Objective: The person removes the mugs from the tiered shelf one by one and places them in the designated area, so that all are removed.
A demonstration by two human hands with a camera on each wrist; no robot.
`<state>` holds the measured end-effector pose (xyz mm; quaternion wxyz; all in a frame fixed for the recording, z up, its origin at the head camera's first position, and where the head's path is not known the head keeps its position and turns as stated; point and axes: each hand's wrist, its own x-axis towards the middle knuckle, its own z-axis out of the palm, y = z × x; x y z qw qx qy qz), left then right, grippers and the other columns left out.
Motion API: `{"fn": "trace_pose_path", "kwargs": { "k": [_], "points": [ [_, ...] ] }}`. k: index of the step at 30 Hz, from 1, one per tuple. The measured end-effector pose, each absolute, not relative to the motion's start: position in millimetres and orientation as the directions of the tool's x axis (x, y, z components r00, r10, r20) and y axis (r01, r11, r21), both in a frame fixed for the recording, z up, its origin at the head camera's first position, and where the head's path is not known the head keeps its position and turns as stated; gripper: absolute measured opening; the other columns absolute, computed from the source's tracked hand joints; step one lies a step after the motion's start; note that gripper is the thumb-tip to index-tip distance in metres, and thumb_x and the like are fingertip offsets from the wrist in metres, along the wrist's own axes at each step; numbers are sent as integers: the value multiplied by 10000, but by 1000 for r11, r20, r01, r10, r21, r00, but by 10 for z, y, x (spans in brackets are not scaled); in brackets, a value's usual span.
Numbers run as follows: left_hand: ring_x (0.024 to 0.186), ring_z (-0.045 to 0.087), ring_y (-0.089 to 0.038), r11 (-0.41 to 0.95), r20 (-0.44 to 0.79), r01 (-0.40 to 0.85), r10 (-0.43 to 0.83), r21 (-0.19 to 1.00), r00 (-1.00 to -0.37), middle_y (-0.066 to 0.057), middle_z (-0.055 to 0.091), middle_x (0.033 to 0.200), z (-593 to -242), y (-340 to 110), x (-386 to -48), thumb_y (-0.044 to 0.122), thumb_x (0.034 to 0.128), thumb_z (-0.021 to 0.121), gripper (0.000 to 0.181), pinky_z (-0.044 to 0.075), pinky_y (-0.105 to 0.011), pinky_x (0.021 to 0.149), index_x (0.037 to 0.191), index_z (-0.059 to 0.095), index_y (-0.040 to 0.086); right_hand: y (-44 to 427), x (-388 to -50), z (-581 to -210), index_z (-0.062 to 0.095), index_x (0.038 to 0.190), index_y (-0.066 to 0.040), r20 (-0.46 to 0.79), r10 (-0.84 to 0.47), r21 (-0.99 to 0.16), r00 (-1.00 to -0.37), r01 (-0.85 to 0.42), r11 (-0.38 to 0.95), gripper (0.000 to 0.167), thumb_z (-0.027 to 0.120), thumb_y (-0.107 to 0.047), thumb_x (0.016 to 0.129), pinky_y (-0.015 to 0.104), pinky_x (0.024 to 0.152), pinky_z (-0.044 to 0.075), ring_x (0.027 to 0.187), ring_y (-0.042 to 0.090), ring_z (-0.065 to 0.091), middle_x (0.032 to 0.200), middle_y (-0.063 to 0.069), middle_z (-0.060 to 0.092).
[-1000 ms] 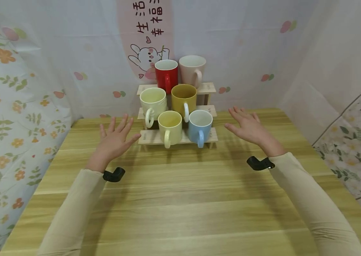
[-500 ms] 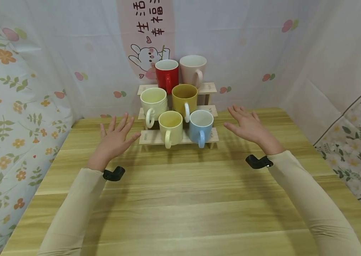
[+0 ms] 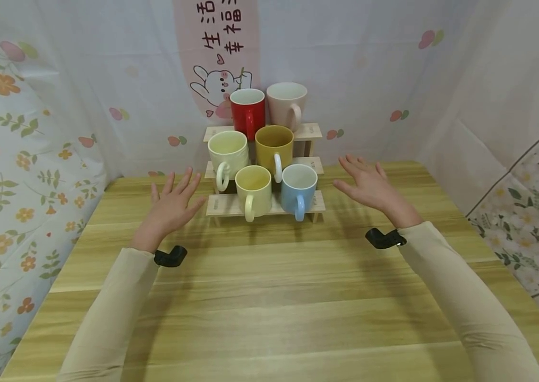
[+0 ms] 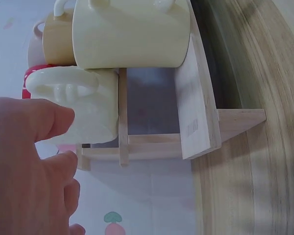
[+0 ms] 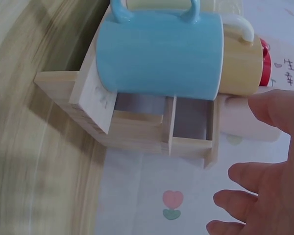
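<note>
My left hand [image 3: 170,209] hovers left of a three-tier wooden rack [image 3: 221,204], fingers spread and holding nothing. To the rack's right, my right hand [image 3: 369,185] is spread the same way, also holding nothing. On the bottom tier stand a yellow mug [image 3: 255,193] and a blue mug [image 3: 299,185]. The middle tier bears a pale green mug [image 3: 228,154] and a mustard mug [image 3: 269,151] with a white handle. Up top are a red mug [image 3: 245,114] and a pale pink mug [image 3: 281,106]. All are upright, handles mostly toward me. Neither hand touches a mug.
The rack stands at the back of a wood-grain table [image 3: 259,297], close to a white printed cloth [image 3: 355,69]. Floral cloth [image 3: 25,212] hangs along the left side, and another panel [image 3: 537,201] borders the right.
Both hands have shifted only very slightly. The head view sways a little; the mugs and rack stay where they were.
</note>
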<state>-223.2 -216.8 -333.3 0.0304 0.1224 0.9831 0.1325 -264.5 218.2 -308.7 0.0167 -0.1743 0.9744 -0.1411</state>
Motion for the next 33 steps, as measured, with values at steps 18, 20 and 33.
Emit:
{"fn": "trace_pose_path", "kwargs": {
  "k": [18, 20, 33],
  "points": [
    [1445, -142, -418, 929, -70, 235, 264, 285, -962, -22, -52, 1621, -3387, -2138, -2429, 489, 998, 338, 706, -101, -698, 1083, 1550, 0, 207, 2084, -2825, -3037, 323, 1477, -7, 57, -375, -319, -925, -373, 871, 656, 480, -392, 970, 629, 1145, -20, 1402, 402, 286, 1512, 227, 327],
    [1442, -143, -425, 929, -75, 236, 267, 285, -961, -20, -63, 1619, -3396, -2132, -2449, 450, 1007, 348, 694, -95, -696, 1087, 1550, -2, 195, 2074, -2860, -3033, 341, 1470, -9, 62, -376, -326, -925, -374, 868, 632, 478, -375, 973, 635, 1143, -14, 1394, 397, 308, 1501, 221, 352],
    [1433, -163, -442, 918, -84, 251, 289, 308, -954, -50, -35, 1621, -3404, -2065, -2552, 387, 1007, 386, 686, -74, -676, 1107, 1552, 48, 141, 1975, -3027, -2888, 458, 1403, -3, 67, -371, -357, -926, -369, 858, 535, 482, -330, 981, 646, 1138, 28, 1309, 412, 428, 1333, 227, 550]
  ]
}}
